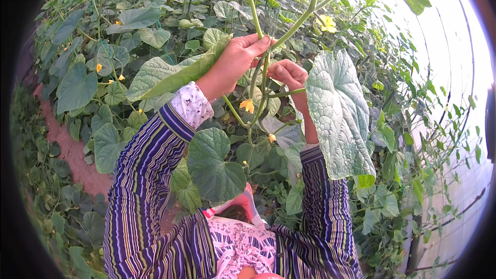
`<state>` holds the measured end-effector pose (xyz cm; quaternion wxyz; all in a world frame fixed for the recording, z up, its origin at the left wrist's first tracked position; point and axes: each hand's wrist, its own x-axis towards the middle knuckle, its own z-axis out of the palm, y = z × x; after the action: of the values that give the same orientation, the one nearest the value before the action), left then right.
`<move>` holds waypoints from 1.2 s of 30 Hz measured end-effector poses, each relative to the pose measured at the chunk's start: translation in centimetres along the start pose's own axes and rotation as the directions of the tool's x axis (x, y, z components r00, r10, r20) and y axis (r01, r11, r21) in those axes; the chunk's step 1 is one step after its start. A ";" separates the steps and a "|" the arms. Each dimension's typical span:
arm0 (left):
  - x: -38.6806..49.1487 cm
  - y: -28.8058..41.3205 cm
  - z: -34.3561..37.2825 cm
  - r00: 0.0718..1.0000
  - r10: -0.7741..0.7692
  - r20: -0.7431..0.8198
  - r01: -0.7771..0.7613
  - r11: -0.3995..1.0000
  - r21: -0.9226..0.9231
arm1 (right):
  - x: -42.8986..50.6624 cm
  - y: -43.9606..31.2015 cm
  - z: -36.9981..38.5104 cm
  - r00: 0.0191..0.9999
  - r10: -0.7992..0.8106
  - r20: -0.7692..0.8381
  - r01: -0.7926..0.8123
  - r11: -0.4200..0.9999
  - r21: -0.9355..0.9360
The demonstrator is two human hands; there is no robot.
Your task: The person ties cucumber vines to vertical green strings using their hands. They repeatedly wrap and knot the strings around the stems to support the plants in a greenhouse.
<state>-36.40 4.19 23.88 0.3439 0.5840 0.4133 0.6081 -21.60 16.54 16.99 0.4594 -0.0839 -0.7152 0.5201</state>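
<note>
My left hand pinches a cucumber vine stem between thumb and fingers, just below where a thick leaf stalk branches off. Close by on the right, my right hand has its fingers curled at the same stem; whether they grip anything cannot be made out. A large cucumber leaf hides part of my right hand and wrist. Below my hands, a yellow-orange flower hangs at the end of a slim green young cucumber. Another broad leaf spreads lower on the vine, between my forearms.
Dense cucumber plants with yellow flowers fill the space ahead, some beside thin green strings. A bare reddish soil path runs along the left. On the right stands a pale translucent greenhouse wall with climbing vines before it.
</note>
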 end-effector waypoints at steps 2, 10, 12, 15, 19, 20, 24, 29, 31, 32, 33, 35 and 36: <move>1.0 -0.3 1.2 0.999 0.017 0.027 -0.015 0.997 -0.074 | -0.4 1.0 -3.4 0.991 -0.095 -0.092 0.077 0.980 -0.184; 1.3 -0.4 -1.3 0.993 0.070 -0.093 -0.073 0.997 -0.025 | -5.9 5.5 -7.5 0.958 -0.041 -0.285 -0.227 0.505 -0.833; 1.5 -0.5 -1.1 0.990 0.023 -0.141 -0.025 1.000 -0.017 | -7.2 5.3 -7.4 0.983 -0.075 -0.168 -0.142 0.278 -0.950; 2.7 -0.9 -0.6 0.990 0.041 -0.138 -0.047 0.998 -0.035 | -9.0 3.6 -5.9 0.998 -0.053 -0.017 -0.010 0.122 -0.992; 3.3 -3.5 -1.1 0.986 0.008 -0.168 -0.010 1.000 -0.012 | -8.6 -6.2 0.9 0.998 -0.055 0.022 0.056 0.741 -0.670; 3.4 -4.2 -1.3 0.983 -0.006 -0.185 0.001 1.000 -0.027 | -7.6 -7.8 2.2 0.987 -0.158 -0.022 0.120 0.827 -0.550; 4.7 -5.7 0.2 0.984 -0.009 -0.175 -0.004 0.997 -0.075 | -0.5 -12.9 1.5 0.885 -0.376 -0.276 0.170 0.811 -0.560; 6.8 -8.6 0.4 0.983 0.112 -0.146 -0.123 0.990 -0.070 | 6.1 -15.0 1.6 0.922 -0.309 -0.235 0.159 0.852 -0.499; 6.9 -9.7 0.9 0.986 0.095 -0.137 -0.108 0.990 -0.093 | 6.8 -13.8 0.9 0.915 -0.334 -0.225 0.144 0.793 -0.593; 6.3 -10.5 0.4 0.987 0.058 -0.151 -0.075 0.991 -0.112 | 7.1 -12.0 0.7 0.908 -0.358 -0.220 0.173 0.795 -0.581; 6.2 -11.7 0.2 0.989 0.023 -0.146 -0.045 0.987 -0.152 | 7.1 -10.9 0.4 0.934 -0.297 -0.200 0.097 0.747 -0.657; 5.2 -14.7 -1.7 0.979 0.009 -0.203 -0.024 0.997 -0.071 | 6.4 -7.5 1.6 0.940 -0.291 -0.175 0.151 0.821 -0.551; 5.9 -15.3 -1.0 0.985 0.030 -0.168 -0.047 0.994 -0.101 | 5.7 -7.7 1.1 0.920 -0.353 -0.170 0.167 0.746 -0.645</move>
<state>-38.88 15.86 12.54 0.3265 0.5203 0.3968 0.6820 -22.88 15.83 26.54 0.5714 -0.2011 -0.7775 0.1694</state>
